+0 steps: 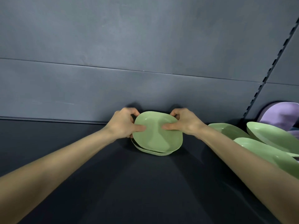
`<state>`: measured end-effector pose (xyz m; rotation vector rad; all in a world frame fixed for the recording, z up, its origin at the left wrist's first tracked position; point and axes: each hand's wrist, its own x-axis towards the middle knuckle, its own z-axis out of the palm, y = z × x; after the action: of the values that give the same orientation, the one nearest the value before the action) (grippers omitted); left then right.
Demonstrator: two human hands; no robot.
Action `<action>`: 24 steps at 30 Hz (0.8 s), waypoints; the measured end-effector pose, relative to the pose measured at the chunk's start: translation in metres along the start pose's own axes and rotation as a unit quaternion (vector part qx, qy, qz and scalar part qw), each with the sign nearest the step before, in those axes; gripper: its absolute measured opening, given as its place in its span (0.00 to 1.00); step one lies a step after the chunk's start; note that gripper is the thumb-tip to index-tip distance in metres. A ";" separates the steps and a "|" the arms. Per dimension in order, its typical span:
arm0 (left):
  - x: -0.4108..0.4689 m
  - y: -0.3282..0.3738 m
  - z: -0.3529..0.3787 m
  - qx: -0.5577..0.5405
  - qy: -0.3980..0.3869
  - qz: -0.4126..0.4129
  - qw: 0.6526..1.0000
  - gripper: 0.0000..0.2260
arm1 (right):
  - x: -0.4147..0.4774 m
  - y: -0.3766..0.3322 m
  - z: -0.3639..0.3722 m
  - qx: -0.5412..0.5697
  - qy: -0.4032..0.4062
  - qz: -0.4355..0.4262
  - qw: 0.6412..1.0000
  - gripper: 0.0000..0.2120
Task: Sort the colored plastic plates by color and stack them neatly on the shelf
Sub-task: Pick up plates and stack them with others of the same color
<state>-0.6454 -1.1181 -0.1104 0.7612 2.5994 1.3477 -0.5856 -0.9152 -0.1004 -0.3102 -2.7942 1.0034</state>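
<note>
Left hand and right hand grip green plate.

Smooth, softly glossy plastic on the green plates. Same sheen on the lilac plate. Matt dark shelf

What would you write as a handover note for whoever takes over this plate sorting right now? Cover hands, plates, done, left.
Left hand and right hand grip opposite rims of the top green plate, thumbs inside, on the green stack on the shelf.
Done: green stack begun.
Left: three loose green plates lie to the right; purple plates behind them need stacking.
</note>
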 end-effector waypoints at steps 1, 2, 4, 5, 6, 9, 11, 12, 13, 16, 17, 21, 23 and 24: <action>0.001 -0.002 0.000 0.011 0.000 -0.004 1.000 0.11 | 0.001 -0.001 0.002 -0.013 -0.004 -0.003 1.000 0.15; 0.001 -0.004 0.000 0.021 0.001 -0.006 1.000 0.11 | 0.001 -0.001 0.004 -0.022 -0.005 -0.008 1.000 0.14; 0.003 -0.008 0.001 0.045 0.006 -0.007 0.999 0.11 | 0.002 -0.001 0.008 -0.041 -0.003 -0.020 0.999 0.14; 0.003 -0.010 0.002 0.054 0.009 -0.005 0.998 0.11 | 0.003 -0.001 0.010 -0.050 -0.002 -0.023 0.998 0.15; 0.003 -0.011 0.002 0.061 0.012 -0.001 0.998 0.11 | 0.003 -0.001 0.011 -0.057 -0.001 -0.025 0.998 0.15; 0.002 -0.012 0.004 0.079 0.011 0.008 0.997 0.10 | 0.005 -0.001 0.013 -0.104 -0.002 -0.036 0.994 0.16; 0.002 -0.013 0.005 0.091 0.003 0.006 0.996 0.10 | 0.005 -0.001 0.014 -0.138 -0.007 -0.048 0.989 0.17; 0.002 -0.013 0.006 0.095 -0.001 0.003 0.996 0.10 | 0.005 -0.001 0.014 -0.148 -0.011 -0.051 0.988 0.18; 0.002 -0.014 0.007 0.098 -0.004 0.000 0.995 0.11 | 0.004 0.000 0.014 -0.153 -0.015 -0.053 0.987 0.18; 0.002 -0.013 0.009 0.115 -0.009 -0.006 0.993 0.12 | 0.002 0.001 0.013 -0.162 -0.032 -0.058 0.985 0.18; 0.002 -0.012 0.009 0.122 -0.012 -0.008 0.992 0.12 | 0.002 0.001 0.012 -0.168 -0.038 -0.058 0.983 0.18; 0.002 -0.004 0.002 0.164 -0.060 -0.012 0.985 0.12 | 0.000 -0.003 0.009 -0.213 -0.058 -0.059 0.974 0.20; 0.001 -0.001 -0.002 0.193 -0.077 -0.014 0.978 0.15 | -0.004 -0.004 0.007 -0.232 -0.067 -0.057 0.969 0.22; 0.001 0.001 -0.004 0.215 -0.076 -0.007 0.974 0.17 | -0.006 -0.005 0.005 -0.240 -0.070 -0.057 0.966 0.23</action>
<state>-0.6471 -1.1200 -0.1069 0.8571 2.7915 0.6885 -0.5820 -0.9229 -0.1016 -0.1326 -3.1134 0.3203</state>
